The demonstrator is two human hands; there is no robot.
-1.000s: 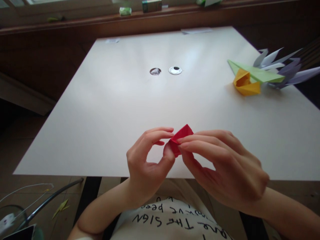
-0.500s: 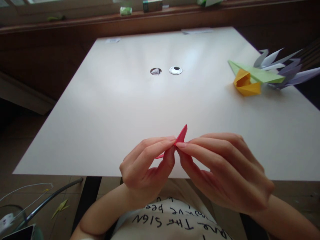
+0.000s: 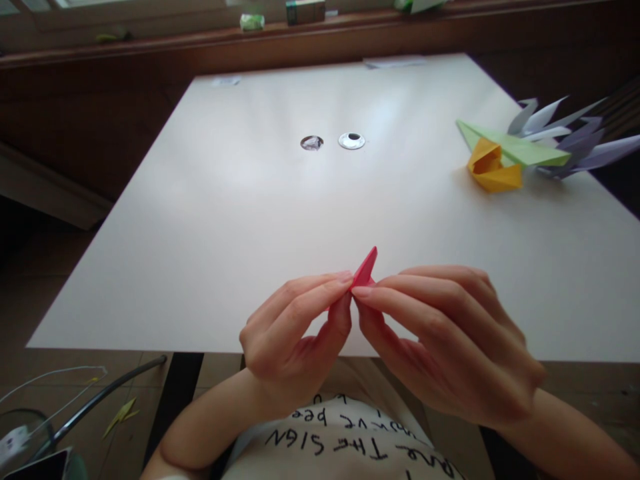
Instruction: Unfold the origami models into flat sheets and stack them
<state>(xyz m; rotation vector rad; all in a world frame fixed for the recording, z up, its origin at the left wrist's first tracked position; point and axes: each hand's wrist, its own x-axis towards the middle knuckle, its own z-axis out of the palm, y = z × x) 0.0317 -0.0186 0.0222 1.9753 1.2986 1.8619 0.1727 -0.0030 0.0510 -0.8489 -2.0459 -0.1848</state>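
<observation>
A small folded red paper piece (image 3: 366,267) is pinched between the fingertips of both my hands, just above the near edge of the white table (image 3: 280,200). My left hand (image 3: 295,333) grips it from the left with thumb and fingers closed. My right hand (image 3: 445,340) grips it from the right. Only a flat red tip sticks up between the fingertips; the rest of the paper is hidden by my fingers.
At the table's right edge lie a yellow folded paper shape (image 3: 490,167), a green paper plane (image 3: 515,147) and pale purple folded pieces (image 3: 575,133). Two small round things (image 3: 351,141) sit mid-table. Small boxes stand on the far sill (image 3: 304,11). A cable and glass are at bottom left.
The red paper was pressed from an open, puffed shape into a flat one. Both hands closed in on it and have held almost still for the last half second.
</observation>
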